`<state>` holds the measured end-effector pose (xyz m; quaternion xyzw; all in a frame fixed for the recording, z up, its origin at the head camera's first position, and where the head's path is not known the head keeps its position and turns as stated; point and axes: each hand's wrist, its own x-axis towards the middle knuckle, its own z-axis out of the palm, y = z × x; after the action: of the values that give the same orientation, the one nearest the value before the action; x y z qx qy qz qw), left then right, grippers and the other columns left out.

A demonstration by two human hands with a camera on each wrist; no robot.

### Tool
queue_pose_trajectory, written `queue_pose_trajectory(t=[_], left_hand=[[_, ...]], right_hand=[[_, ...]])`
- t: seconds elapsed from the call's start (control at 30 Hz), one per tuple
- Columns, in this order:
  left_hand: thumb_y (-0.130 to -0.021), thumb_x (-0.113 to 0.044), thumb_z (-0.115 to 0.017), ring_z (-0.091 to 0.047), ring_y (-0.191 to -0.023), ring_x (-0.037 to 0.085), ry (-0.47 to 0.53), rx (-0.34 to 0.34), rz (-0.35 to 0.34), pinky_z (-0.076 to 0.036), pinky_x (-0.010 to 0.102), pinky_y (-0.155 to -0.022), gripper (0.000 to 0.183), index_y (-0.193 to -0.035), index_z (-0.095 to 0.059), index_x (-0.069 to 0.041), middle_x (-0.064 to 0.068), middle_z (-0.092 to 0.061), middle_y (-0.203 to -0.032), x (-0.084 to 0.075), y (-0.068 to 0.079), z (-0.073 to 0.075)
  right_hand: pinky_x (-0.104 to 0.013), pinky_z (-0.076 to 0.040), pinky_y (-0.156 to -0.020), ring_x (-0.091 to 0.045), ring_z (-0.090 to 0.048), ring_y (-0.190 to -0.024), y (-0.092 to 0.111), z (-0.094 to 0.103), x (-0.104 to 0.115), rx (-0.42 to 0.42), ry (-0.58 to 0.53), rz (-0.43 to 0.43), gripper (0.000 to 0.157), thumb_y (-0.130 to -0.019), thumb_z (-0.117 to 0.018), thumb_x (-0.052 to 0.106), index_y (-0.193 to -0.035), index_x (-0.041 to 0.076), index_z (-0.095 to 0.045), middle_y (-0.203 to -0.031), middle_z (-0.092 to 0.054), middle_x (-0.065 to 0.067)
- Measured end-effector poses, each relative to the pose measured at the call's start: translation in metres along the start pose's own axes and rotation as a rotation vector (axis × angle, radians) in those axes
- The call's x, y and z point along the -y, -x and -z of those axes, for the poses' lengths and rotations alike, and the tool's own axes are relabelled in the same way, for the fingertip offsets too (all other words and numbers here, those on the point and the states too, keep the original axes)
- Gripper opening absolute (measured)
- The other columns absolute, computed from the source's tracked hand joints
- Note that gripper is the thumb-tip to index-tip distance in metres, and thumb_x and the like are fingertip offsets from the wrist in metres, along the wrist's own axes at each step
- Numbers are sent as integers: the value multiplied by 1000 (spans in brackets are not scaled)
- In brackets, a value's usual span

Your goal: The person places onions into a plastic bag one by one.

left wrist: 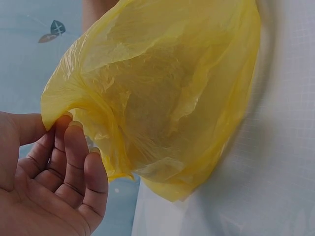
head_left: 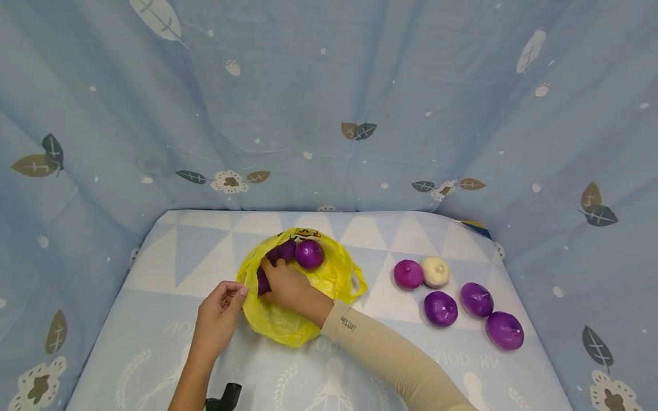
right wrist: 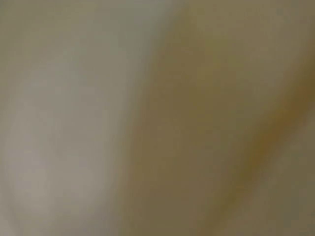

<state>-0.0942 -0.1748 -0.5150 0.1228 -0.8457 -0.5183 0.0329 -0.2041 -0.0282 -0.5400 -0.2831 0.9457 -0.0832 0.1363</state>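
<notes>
Fingers of the left hand [head_left: 220, 317] lightly pinch the rim of a yellow bag [head_left: 280, 331] against the thumb. Those of the right hand [head_left: 288, 285] reach inside, beside a dark purple onion [head_left: 263, 281]; whether they grip it I cannot tell, and the right wrist view is only blur. Just beyond them, also in the bag, sits a shiny purple onion [head_left: 310, 254].

Thin plastic could slip from that light pinch, letting the mouth sag over the right fingers and snag them. Smooth, round skin may also slide loose and roll. Well to their right lie a white onion [head_left: 435, 272] and four purple ones [head_left: 440, 309]; the outermost is near the worktop's side edge, so a nudge from the sleeve [head_left: 406, 365] might send it off.

Worktop [head_left: 154, 319] leaves room left of the left fingers; beyond both hands, a fabric wall [head_left: 308, 85] limits reach.
</notes>
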Motion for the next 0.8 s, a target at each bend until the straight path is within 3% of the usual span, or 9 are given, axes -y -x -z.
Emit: queue_pose_trajectory(t=[0.27,0.53,0.7,0.8], left_hand=[[-108,-36,-61,-58,-83,20,-1,1,-7,-48,26,-69,29,-115,-66,-8,8,-65,-95,0,0,0],[-108,-38,-61,-58,-83,22,-5,0,-10,-47,26,-69,31,-115,-67,-8,8,-64,-93,-1,-2,0],[-108,-37,-61,-57,-83,21,-8,-6,-9,-47,25,-69,31,-115,-67,-8,8,-65,-94,-1,-2,2],[-108,-37,-61,-57,-83,20,-9,-8,-10,-48,25,-69,31,-115,-67,-8,8,-65,-94,-1,-2,2]], right_hand=[[-33,-60,-75,-21,-70,-84,0,1,0,1,30,-31,81,-95,-78,43,-160,19,-37,-124,-65,-15],[-30,-59,-69,-20,-70,-77,3,3,-3,-23,48,-16,88,-94,-79,42,-162,14,-30,-122,-65,-15],[-29,-60,-72,-19,-70,-79,13,11,-2,-12,3,0,96,-91,-82,43,-163,10,-27,-127,-64,-16],[-31,-61,-76,-19,-71,-85,23,21,-2,-3,-26,21,88,-93,-81,41,-161,10,-34,-129,-64,-16]])
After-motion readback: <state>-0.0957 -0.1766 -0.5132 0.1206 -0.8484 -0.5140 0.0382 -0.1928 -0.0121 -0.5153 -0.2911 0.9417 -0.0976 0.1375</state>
